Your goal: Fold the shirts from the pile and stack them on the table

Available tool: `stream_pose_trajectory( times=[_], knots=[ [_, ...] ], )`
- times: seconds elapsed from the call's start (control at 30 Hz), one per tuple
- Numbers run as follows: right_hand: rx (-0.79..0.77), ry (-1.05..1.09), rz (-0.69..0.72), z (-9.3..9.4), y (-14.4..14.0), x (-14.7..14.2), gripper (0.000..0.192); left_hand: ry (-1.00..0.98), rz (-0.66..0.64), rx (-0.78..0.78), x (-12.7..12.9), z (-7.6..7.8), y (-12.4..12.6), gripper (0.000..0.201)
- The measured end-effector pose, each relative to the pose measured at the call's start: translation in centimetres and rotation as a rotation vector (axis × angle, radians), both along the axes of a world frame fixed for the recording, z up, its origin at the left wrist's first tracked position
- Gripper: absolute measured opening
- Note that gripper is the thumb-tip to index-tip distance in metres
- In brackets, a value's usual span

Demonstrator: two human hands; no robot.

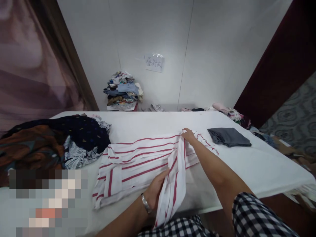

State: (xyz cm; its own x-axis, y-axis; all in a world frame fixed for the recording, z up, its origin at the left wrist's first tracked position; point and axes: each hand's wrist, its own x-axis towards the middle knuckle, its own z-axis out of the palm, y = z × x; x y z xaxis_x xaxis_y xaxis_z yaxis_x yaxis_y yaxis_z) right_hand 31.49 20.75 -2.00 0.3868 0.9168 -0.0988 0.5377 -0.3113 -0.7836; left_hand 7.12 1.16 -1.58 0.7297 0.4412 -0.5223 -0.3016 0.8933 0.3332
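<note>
One striped garment (143, 158) between left hand (155, 189) and right hand (189, 135)

The white garment with red stripes lies on the table (269, 171), most of it spread to the left of both hands. Farther out, the right hand pinches the upper end of a lifted strip; nearer the body, the left hand holds the same strip lower down, its fingers partly hidden by the cloth. From there the strip slopes toward the near edge, beside the left wrist with its silver bracelet (146, 204). A smaller part of the garment reaches out just past the right hand on its right.

On the left, beyond the garment's end, a heap of clothes (79, 131) sits just beside it, so sideways room is tight there. To the right of the right hand lies a folded grey garment (228, 136), white surface showing between the two and on toward the right edge. Ahead of the hands, a white band runs to the far edge; past that, to the left, a stack of clothes (127, 89) stands against the wall (212, 59).
</note>
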Motion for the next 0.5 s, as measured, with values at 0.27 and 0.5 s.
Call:
stream_pose_trajectory(
  times=[0.27,0.5],
  knots=[
    [0.208,0.532,-0.183,-1.1,-4.9,4.1,0.059,0.015,-0.104,0.281,-1.8,-0.4,-2.5,0.037],
    [0.423,0.883,-0.167,-1.5,-7.0,6.1,0.053,0.159,-0.101,0.740,-3.4,-1.8,-3.6,0.094]
  ],
)
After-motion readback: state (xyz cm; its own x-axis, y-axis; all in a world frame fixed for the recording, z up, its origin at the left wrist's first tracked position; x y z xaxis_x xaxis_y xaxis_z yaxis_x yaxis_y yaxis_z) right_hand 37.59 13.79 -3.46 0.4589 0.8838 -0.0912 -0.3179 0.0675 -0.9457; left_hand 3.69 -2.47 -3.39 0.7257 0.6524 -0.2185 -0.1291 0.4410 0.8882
